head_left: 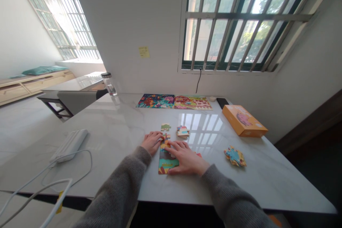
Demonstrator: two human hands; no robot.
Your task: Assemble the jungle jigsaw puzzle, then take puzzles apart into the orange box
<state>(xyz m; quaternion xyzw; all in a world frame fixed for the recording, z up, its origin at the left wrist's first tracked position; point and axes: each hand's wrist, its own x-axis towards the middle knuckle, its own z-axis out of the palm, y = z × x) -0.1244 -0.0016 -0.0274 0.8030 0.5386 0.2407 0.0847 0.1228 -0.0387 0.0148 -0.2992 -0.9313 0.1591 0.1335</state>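
A partly joined jigsaw puzzle (167, 164) lies on the glossy white table in front of me, green and brown at its near end. My left hand (152, 142) rests at its far left edge, fingers curled together with the tips on a small puzzle piece (167, 136). Across the puzzle's right side lies my right hand (187, 158), fingers spread, fingertips touching the joined pieces and thumb near the lower edge. It hides part of the picture, and a red bit shows behind it. A loose green piece (165, 127) lies just beyond, and a small stack of pieces (183, 131) sits to its right.
Another pile of puzzle pieces (235, 156) lies to the right, below an orange box (243, 120). Two picture sheets (175, 102) and a black phone (222, 103) lie by the wall. At left are a white power strip (70, 146) with cables and a bottle (109, 84).
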